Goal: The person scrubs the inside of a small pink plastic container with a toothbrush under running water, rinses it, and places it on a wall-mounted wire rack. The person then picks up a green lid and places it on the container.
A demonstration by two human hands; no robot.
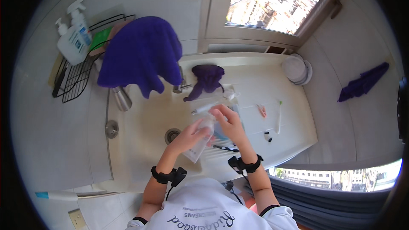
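Note:
My left hand is wrapped round a translucent plastic bottle, tilted over the ribbed part of the sink. At the bottle's upper end, the fingers of my right hand are curled in and seem to grip its neck; whether a cap is there I cannot make out. A black toothbrush-like stick lies just below my right hand. Behind my hands, a dark purple cloth is bunched on the sink's back ledge. Part of a bluish thing shows beside my right hand, mostly hidden.
A purple towel hangs over the faucet side, near a wire rack with pump bottles. On the white counter lie a pink clothespin, a white toothbrush and a small black piece. Stacked white containers stand back right.

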